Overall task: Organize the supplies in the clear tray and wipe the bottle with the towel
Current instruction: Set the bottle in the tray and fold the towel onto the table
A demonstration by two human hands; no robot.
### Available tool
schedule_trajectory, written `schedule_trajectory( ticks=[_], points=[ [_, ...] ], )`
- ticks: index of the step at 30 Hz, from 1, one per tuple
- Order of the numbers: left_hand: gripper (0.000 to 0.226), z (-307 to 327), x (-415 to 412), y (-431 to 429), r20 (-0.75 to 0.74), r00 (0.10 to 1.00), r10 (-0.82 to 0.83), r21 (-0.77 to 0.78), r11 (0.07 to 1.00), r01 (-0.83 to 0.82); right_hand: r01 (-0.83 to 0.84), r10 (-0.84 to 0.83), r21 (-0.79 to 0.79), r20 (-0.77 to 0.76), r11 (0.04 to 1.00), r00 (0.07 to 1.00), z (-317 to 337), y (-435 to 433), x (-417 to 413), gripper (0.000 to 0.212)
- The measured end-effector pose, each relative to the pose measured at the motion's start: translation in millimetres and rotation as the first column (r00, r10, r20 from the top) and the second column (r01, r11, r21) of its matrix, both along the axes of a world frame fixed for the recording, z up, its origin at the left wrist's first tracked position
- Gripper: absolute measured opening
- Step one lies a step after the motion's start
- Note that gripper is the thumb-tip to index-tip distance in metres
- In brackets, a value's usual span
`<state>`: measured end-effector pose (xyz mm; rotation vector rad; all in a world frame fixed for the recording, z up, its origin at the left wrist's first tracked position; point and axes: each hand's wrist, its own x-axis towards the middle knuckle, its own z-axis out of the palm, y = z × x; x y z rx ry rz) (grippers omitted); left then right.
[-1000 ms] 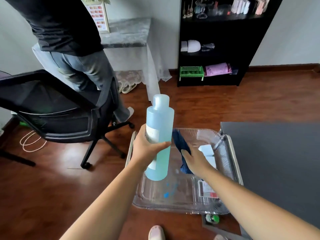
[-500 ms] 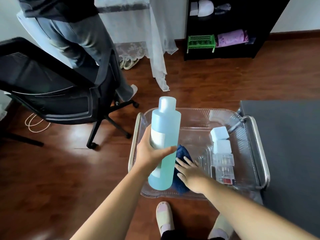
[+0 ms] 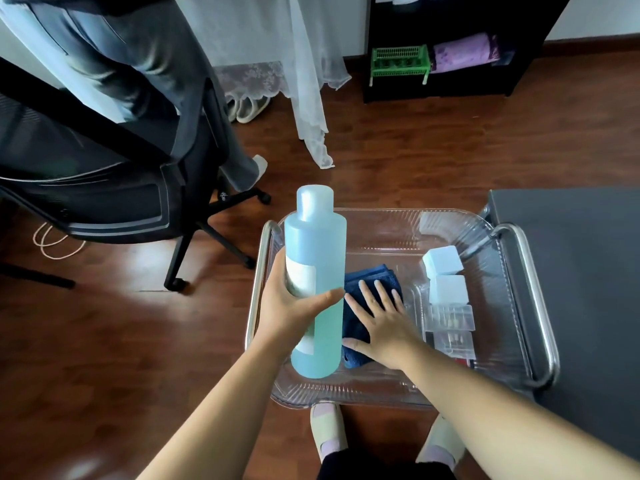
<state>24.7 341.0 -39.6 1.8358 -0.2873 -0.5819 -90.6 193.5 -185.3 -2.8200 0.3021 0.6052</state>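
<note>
My left hand (image 3: 291, 303) grips a tall light-blue bottle (image 3: 317, 271) with a white label, held upright over the left side of the clear tray (image 3: 381, 223). A dark blue towel (image 3: 367, 282) lies on the tray floor just right of the bottle. My right hand (image 3: 379, 320) rests flat on the towel with fingers spread. Along the tray's right side sit two pale blue blocks (image 3: 443, 261) and clear plastic cases (image 3: 450, 320) in a row.
The tray has metal handles (image 3: 540, 299) and sits beside a dark grey table (image 3: 581, 271) on the right. A black office chair (image 3: 104, 188) and a standing person's legs (image 3: 156, 64) are at the left. A black shelf (image 3: 436, 46) stands behind on the wooden floor.
My right hand brought the towel down from beside the bottle onto the tray floor and now lies flat on it. The view tilted down toward the tray.
</note>
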Motion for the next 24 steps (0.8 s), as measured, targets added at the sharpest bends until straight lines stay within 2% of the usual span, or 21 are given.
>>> schedule_trajectory(
  ticks=[5,7,10,14,18,22,24],
  points=[
    [0.072,-5.3,-0.6,6.4,-0.016,1.0,0.01,-0.023,1.0,-0.01,0.208,-0.206,-0.034,0.057,0.977,0.977,3.9,-11.3,37.5,0.077],
    [0.072,-7.3,0.1,7.5,-0.013,1.0,0.015,-0.025,1.0,-0.016,0.224,-0.222,-0.027,0.073,0.974,0.972,4.2,-9.4,52.4,0.076],
    [0.07,-8.7,1.7,6.9,-0.01,1.0,0.012,-0.019,1.0,-0.012,0.155,-0.154,-0.007,0.065,0.988,0.986,0.3,-6.0,46.5,0.081],
    [0.073,-6.8,3.7,1.2,-0.001,1.0,0.013,-0.01,1.0,-0.013,0.004,-0.007,0.039,0.065,0.999,0.998,-2.9,5.5,9.0,0.069],
    [0.075,-1.2,6.9,-0.3,-0.001,0.999,0.045,-0.034,0.998,-0.045,-0.129,0.114,0.159,0.098,0.979,0.989,-5.2,14.0,-20.7,0.063],
    [0.073,2.4,5.6,2.3,0.016,0.999,0.03,-0.032,0.999,-0.029,-0.144,0.125,0.165,0.121,0.976,0.985,-6.7,12.4,-21.9,0.064],
    [0.074,1.4,3.8,4.5,0.009,1.0,0.024,-0.033,0.999,-0.024,-0.056,0.035,0.15,0.141,0.987,0.989,-7.2,10.9,-12.8,0.064]
  ],
)
